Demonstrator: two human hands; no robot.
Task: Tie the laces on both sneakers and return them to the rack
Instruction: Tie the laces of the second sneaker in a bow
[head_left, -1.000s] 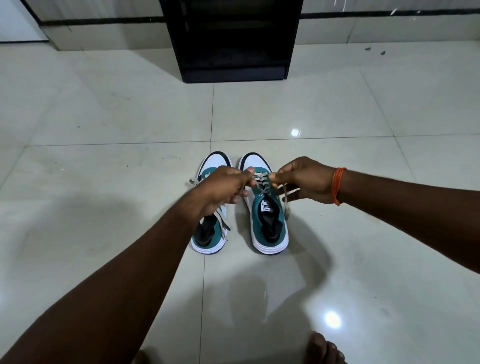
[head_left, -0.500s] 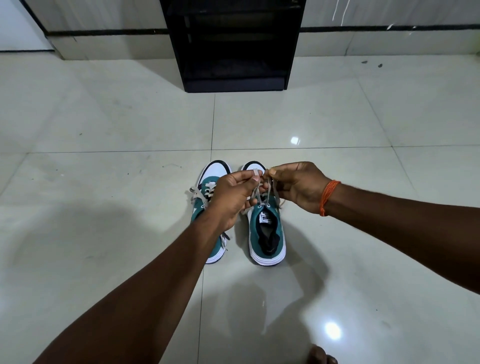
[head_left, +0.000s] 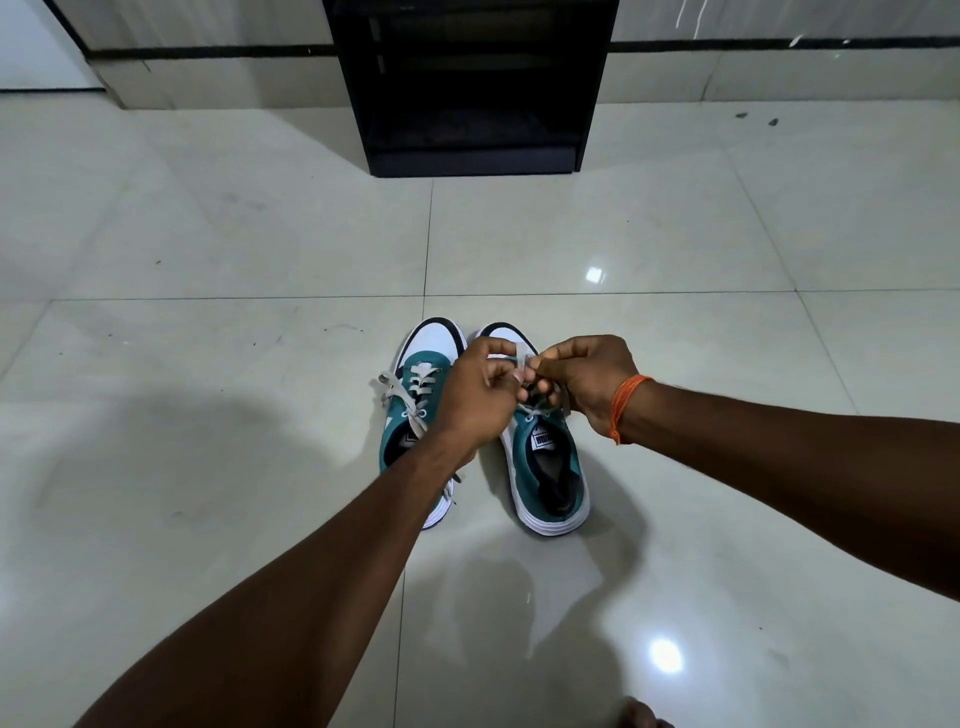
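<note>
Your left hand (head_left: 480, 395) is curled nearly closed, its thumb and fingers pinching a pale grey lace (head_left: 519, 357) above the right sneaker (head_left: 543, 457). Your right hand (head_left: 587, 379) faces it, also closed to a pinch on the same lace, so the fingertips of both hands nearly touch over the front of that shoe. An orange thread band (head_left: 623, 405) circles your right wrist.

Both sneakers sit side by side on the shiny white tiled floor (head_left: 208, 260), toes pointing away from you. They are teal with white toe caps and white soles. The left sneaker (head_left: 415, 405) lies partly under your left forearm, and its lace ends trail loose to the side. A black rack (head_left: 470, 88) stands against the wall, well apart from the shoes.

Compared with half a second ago, your hands have drawn closer together and the lace between them forms a tighter, shorter loop. Your left hand now covers less of the left sneaker, so more of its laces show. The shoes have not shifted on the floor.
</note>
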